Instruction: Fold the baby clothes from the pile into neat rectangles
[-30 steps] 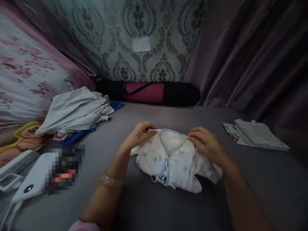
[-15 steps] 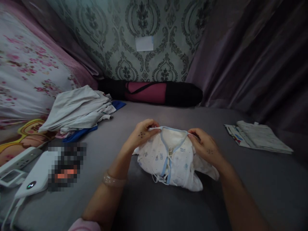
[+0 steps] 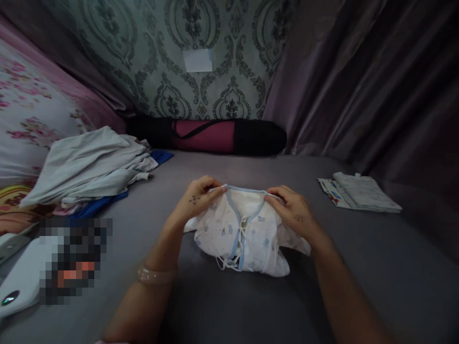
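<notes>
A small white baby shirt (image 3: pixel 218 229) with blue trim, little printed figures and tie strings lies in front of me, its neckline lifted towards the far side. My left hand (image 3: pixel 199 198) pinches the left shoulder by the collar between thumb and fingers. At the opposite shoulder, my right hand (image 3: pixel 290 208) grips the cloth in the same way. The neck opening shows between the two hands, and the lower part of the shirt rests on the grey sheet (image 3: pixel 358 267).
A heap of pale clothes (image 3: pixel 89 157) lies at the left, with blue cloth under it. Folded cloths (image 3: pixel 366 193) rest at the right. A black and maroon long bag (image 3: pixel 204 136) lies along the wall. A white device (image 3: pixel 28 272) sits at near left.
The view has turned slightly to the right, so surroundings shift left. Both hands keep hold of the shirt's shoulders; the right hand has slid a little inward along the collar.
</notes>
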Demonstrator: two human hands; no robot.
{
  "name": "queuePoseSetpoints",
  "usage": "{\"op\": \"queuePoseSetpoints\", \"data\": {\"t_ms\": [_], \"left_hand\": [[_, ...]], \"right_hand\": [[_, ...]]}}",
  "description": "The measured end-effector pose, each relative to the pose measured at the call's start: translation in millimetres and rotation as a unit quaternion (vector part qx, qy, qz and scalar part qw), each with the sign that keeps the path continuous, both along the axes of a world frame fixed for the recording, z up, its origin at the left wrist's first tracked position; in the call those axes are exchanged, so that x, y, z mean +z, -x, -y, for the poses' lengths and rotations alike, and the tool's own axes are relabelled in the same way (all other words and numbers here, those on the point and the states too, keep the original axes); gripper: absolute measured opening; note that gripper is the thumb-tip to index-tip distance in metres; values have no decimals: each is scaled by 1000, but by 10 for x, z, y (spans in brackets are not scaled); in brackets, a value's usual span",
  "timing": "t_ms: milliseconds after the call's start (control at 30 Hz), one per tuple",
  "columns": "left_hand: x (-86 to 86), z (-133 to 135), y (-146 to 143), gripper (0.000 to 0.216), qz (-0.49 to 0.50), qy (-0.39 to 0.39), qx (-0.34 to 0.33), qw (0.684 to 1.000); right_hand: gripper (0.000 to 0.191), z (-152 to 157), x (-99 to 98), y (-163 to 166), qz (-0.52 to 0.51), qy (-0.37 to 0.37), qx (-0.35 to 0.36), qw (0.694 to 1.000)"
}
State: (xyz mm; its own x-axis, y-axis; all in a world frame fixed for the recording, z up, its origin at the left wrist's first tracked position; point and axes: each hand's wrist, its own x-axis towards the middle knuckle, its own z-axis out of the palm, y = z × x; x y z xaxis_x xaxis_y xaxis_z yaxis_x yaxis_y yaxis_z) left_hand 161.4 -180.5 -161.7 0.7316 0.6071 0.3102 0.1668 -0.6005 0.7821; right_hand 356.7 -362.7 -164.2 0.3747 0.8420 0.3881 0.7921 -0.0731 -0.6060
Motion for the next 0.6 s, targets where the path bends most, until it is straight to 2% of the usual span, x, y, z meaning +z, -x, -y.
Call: {"op": "queuePoseSetpoints", "data": {"t_ms": [200, 400, 500, 600], "left_hand": [[61, 21, 52, 31, -7, 56, 8, 998], [179, 37, 139, 35, 10, 31, -14, 999], [297, 8, 167, 35, 11, -3, -7, 1000], [490, -30, 160, 32, 37, -86, 11, 996]], "right_hand": [[18, 29, 48, 9, 4, -11, -7, 1000], [23, 65, 119, 25, 25, -38, -13, 999], [23, 58, 279, 49, 47, -60, -21, 997], [21, 22, 539, 63, 88, -95, -19, 991]]}}
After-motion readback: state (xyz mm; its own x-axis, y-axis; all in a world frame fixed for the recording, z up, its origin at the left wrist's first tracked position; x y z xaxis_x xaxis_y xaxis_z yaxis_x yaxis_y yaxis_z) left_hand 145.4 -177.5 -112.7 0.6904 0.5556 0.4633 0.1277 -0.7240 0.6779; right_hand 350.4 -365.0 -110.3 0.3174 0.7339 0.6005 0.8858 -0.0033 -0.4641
